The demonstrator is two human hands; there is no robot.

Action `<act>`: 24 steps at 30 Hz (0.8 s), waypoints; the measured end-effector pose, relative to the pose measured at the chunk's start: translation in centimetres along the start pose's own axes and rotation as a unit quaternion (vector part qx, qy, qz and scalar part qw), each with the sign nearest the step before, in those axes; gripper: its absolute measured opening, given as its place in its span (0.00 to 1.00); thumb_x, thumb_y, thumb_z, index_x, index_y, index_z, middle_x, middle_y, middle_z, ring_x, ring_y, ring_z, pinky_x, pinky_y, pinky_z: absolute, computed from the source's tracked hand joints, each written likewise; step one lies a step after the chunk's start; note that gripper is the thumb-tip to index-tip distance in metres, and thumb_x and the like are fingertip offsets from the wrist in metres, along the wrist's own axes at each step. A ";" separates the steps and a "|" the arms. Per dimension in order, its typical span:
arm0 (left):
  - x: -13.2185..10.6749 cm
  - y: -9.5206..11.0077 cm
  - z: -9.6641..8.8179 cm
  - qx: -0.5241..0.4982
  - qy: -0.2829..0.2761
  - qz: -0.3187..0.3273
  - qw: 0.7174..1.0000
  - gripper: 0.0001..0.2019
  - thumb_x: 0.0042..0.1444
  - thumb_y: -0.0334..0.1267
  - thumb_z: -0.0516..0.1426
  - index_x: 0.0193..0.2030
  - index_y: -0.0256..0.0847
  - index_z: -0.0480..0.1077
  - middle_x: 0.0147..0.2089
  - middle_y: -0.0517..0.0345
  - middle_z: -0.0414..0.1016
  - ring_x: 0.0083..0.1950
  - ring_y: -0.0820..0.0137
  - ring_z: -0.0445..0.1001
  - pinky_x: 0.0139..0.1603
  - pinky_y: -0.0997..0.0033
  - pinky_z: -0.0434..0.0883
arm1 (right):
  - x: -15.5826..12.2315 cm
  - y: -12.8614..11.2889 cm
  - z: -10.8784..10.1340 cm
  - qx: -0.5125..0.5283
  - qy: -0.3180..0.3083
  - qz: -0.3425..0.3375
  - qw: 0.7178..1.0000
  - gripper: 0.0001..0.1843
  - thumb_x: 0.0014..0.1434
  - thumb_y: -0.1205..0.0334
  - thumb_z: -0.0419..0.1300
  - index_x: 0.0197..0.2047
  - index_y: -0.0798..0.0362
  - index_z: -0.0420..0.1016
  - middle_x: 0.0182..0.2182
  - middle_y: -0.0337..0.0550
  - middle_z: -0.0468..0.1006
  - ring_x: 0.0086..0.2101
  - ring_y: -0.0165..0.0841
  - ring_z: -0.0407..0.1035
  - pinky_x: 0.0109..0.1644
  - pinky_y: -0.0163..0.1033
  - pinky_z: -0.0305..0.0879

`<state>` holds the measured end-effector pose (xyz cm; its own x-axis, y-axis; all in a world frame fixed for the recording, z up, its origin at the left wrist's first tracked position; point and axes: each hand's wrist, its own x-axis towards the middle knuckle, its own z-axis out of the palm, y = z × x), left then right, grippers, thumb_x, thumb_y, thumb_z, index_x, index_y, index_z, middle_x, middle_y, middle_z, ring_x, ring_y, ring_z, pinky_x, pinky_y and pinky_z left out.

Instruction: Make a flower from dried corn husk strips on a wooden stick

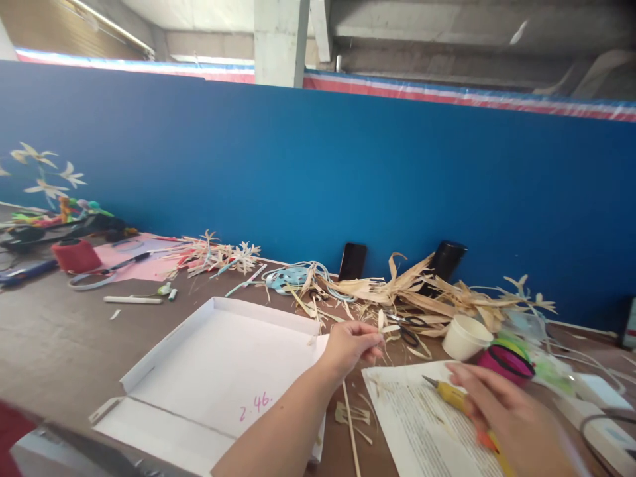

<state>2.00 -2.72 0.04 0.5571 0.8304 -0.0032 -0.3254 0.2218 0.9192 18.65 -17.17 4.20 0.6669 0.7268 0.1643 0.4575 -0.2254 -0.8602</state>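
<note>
My left hand (pixel 350 348) is above the right edge of a white open box lid (pixel 199 371). Its thumb and fingertips pinch a small pale dried-husk petal piece (pixel 383 323). To the right, my right hand (pixel 511 411), a little blurred, is closed around a yellow glue gun (pixel 453 396) with an orange trigger. The nozzle points left, over a printed sheet of paper (pixel 412 424). A thin pale stick (pixel 350 430) runs down below my left hand, between lid and paper; whether the hand touches it I cannot tell.
Dried husks (pixel 397 286), black scissors (pixel 410 331) and blue cord (pixel 293 275) lie along the blue partition (pixel 322 172). A white cup (pixel 466 338), a magenta round container (pixel 509 361) and a power strip (pixel 596 424) stand right. Husk flowers (pixel 238 255) and red tape (pixel 75 255) lie left.
</note>
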 end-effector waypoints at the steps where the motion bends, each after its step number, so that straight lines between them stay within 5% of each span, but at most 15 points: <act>1: 0.0 0.1 0.0 -0.001 0.001 0.001 1.000 0.16 0.37 0.43 0.64 0.29 0.31 0.72 0.27 0.53 0.74 0.21 0.78 0.69 0.22 0.80 0.65 | -0.1 -0.8 1.5 0.034 -0.044 0.020 0.998 0.20 0.46 0.47 0.60 0.37 0.52 0.77 0.20 0.40 0.74 0.16 0.28 0.61 0.18 0.32 0.58; 4: 0.0 0.2 0.1 -0.008 0.004 -0.002 1.000 0.17 0.36 0.43 0.65 0.30 0.31 0.72 0.25 0.55 0.73 0.21 0.78 0.69 0.21 0.80 0.65 | 0.0 -1.9 5.7 0.169 -0.105 0.049 0.979 0.21 0.45 0.47 0.61 0.39 0.52 0.75 0.33 0.43 0.76 0.21 0.27 0.62 0.18 0.31 0.55; 8: 0.0 0.3 0.2 -0.007 -0.001 -0.017 1.000 0.19 0.36 0.45 0.65 0.30 0.32 0.72 0.20 0.58 0.71 0.19 0.79 0.67 0.21 0.80 0.64 | 0.5 -2.1 8.6 0.233 -0.107 0.077 0.964 0.19 0.44 0.48 0.62 0.36 0.53 0.75 0.27 0.39 0.74 0.22 0.27 0.60 0.18 0.29 0.53; 24: 0.1 0.2 0.4 0.008 0.013 -0.016 1.000 0.18 0.36 0.45 0.65 0.30 0.32 0.73 0.20 0.58 0.71 0.21 0.77 0.69 0.22 0.79 0.64 | 0.8 -2.7 9.9 0.261 -0.078 0.055 0.961 0.15 0.44 0.51 0.63 0.29 0.54 0.72 0.15 0.32 0.64 0.18 0.25 0.56 0.20 0.30 0.51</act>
<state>2.28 -2.84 0.35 0.5462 0.8366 -0.0424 -0.2960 0.2401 0.9245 12.15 -9.51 1.88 0.5786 0.8153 0.0199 0.0053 0.0207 -0.9998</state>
